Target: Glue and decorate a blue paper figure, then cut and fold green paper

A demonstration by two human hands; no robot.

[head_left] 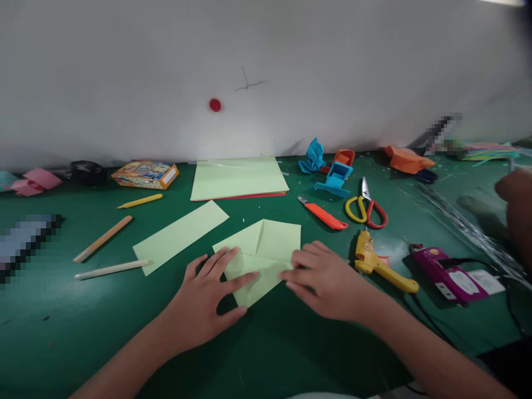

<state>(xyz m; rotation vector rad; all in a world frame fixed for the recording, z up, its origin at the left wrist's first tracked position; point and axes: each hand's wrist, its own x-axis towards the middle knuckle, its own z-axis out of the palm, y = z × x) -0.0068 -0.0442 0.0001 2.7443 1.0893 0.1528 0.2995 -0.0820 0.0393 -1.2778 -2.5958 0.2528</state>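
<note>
A light green sheet of folded paper (pixel 279 241) lies on the green table in front of me, with crease lines across its upper part. My left hand (pixel 203 299) rests on its left side, fingers spread and the thumb near the lower corner. At the right edge of the paper, my right hand (pixel 324 280) has its fingers curled together with the thumb, closed on that edge. Left of the folded sheet lies a separate light green paper strip (pixel 180 235).
Behind lies a stack of green paper (pixel 239 176). To the right are a red-orange utility knife (pixel 326 215), scissors (pixel 366 205), a yellow glue gun (pixel 380 263) and a purple power strip (pixel 451 274) with cables. Sticks (pixel 103 238) lie left. Another person's hand (pixel 517 205) shows far right.
</note>
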